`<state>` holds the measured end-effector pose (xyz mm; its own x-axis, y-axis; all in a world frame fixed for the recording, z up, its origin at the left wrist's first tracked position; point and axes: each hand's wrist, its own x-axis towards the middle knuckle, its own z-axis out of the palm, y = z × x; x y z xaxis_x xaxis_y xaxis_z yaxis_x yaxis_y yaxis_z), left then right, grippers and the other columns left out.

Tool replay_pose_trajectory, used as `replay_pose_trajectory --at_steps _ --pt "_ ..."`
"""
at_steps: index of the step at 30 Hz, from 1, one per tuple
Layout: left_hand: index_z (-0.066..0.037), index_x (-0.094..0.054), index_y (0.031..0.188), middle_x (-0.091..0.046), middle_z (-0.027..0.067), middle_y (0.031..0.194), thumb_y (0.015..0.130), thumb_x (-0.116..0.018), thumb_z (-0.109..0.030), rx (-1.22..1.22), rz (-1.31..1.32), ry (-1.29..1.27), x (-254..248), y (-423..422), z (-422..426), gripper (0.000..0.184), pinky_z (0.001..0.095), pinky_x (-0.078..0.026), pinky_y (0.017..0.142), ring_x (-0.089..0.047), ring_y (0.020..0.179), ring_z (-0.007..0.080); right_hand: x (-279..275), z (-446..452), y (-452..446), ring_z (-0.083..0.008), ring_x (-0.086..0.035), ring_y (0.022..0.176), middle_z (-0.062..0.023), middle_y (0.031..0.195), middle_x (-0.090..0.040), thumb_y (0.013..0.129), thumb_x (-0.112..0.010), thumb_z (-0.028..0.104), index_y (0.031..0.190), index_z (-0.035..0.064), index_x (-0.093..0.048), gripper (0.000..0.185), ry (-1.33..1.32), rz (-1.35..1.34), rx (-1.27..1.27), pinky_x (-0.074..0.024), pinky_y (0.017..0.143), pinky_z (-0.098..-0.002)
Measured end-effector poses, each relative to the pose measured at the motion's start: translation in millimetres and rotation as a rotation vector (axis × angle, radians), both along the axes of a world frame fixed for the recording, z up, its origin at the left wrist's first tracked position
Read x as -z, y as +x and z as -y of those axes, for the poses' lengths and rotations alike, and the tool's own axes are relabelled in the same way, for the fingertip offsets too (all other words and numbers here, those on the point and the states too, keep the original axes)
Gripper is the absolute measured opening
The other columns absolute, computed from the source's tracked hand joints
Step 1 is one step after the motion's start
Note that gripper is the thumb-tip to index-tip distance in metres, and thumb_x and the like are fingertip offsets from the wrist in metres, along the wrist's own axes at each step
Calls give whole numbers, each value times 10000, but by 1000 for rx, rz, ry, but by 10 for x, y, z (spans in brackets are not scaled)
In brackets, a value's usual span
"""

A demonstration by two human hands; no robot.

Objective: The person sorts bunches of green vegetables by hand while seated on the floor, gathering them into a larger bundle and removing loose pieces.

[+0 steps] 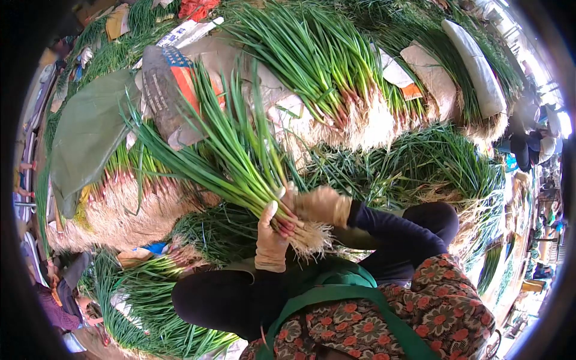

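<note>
A bunch of green onions [246, 180] leans up and to the left in front of me, its reddish bulbs and pale roots pointing down to the right. My left hand [271, 243], in a light glove with white fingertips, is closed around the stems just above the bulbs. My right hand [324, 206], also gloved, is beside the bulb end of the same bunch. Motion smears its fingers, so whether it grips anything is unclear. Below both hands lie the roots [311, 240], over my lap.
A large pile of green onions [324, 66] lies ahead, roots toward me. Loose green leaves [402, 168] are heaped to the right. A green sheet [90, 132] and a printed sack [165, 90] cover onions at left. More onions [162, 300] lie lower left; other people are at both edges.
</note>
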<state>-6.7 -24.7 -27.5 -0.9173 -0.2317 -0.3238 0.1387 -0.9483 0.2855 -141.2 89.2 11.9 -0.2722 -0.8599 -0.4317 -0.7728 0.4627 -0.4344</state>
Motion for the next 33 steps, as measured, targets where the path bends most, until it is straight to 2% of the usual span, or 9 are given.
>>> replay_pose_trajectory --at_steps 4,10,16,22,24,25,28,30,33 --pt "16 -477 1243 -598 127 1061 916 -469 -274 -111 261 -55 -187 -52 -157 436 307 -481 686 -547 715 140 544 -353 -97 -274 -649 743 -155 882 -648 841 -540 219 1181 86 -548 366 -73 306 -202 -508 680 -357" --pt "-1 -548 1122 -575 77 899 889 -525 -283 19 31 -113 -176 94 -103 366 337 -483 744 -547 754 167 692 232 -357 -91 -509 526 -22 716 -581 920 -504 439 915 51 -595 399 -473 1116 608 -426 489 -239" --pt "-8 -550 1107 -581 89 857 886 -532 -292 -17 -19 55 -384 128 -136 360 352 -479 698 -554 732 181 653 412 -137 -77 -425 452 27 588 -490 892 -594 347 847 73 -592 277 -489 1189 902 -331 411 -217" --pt "17 -551 964 -530 54 724 907 -480 -382 27 41 -49 -67 153 -30 409 307 -446 594 -494 613 156 780 41 171 -299 -650 743 -143 791 -666 876 -553 254 903 4 -624 262 -301 527 531 -517 665 -390" --pt "6 -523 1030 -457 8 707 909 -478 -383 110 -383 397 -49 142 -18 410 300 -414 628 -479 655 135 1007 -75 -43 -370 -634 792 -157 865 -667 832 -566 270 926 21 -624 273 49 -30 502 -506 719 -432" --pt "-93 -517 838 -513 -6 737 876 -559 -389 124 -370 418 -95 188 20 301 290 -409 645 -486 663 125 1242 -236 -206 -359 -636 784 -147 874 -664 836 -538 326 937 48 -629 310 170 -62 466 -501 741 -444" --pt "-26 -538 1040 -587 54 935 908 -518 -324 80 -539 476 -441 169 -16 326 336 -433 729 -533 745 135 897 -368 -467 -310 -651 705 -140 837 -659 845 -534 369 1072 93 -582 360 357 279 128 -517 680 -403" --pt "-51 -470 1263 -569 118 1190 920 -496 -290 -129 -376 432 -456 99 -71 420 349 -445 754 -558 777 149 626 -284 -661 -276 -654 669 -122 833 -662 857 -541 339 1130 99 -553 363 -49 -293 216 -518 610 -388" --pt "-30 -397 1323 -602 92 1050 903 -529 -264 -67 -176 340 -253 87 -87 499 314 -457 726 -546 777 148 1150 -180 -1457 -270 -654 657 -101 831 -663 860 -541 356 1119 101 -564 364 -250 -716 572 -506 543 -398"
